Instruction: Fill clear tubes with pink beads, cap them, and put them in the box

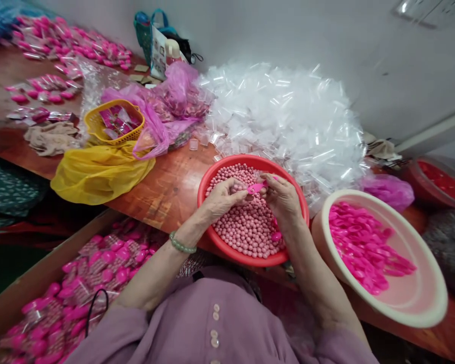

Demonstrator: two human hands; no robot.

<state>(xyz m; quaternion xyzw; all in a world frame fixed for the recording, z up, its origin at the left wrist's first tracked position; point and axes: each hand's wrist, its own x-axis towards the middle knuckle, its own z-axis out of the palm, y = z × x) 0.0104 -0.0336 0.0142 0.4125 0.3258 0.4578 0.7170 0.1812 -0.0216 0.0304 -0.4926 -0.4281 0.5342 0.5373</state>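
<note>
A small bright pink plastic piece, flat and elongated like a little spoon, is held over a red basin of round pink beads. My left hand pinches its left end between thumb and fingers. On its other end, the fingers of my right hand are closed; a bit of clear plastic seems to show near the fingertips. Another pink piece lies on the beads under my right wrist. Fingers hide part of the held piece.
A cream basin of pink plastic pieces stands at right. Behind is a heap of clear small bags. A yellow basket and yellow cloth are left. Filled pink packets fill a box below the table edge.
</note>
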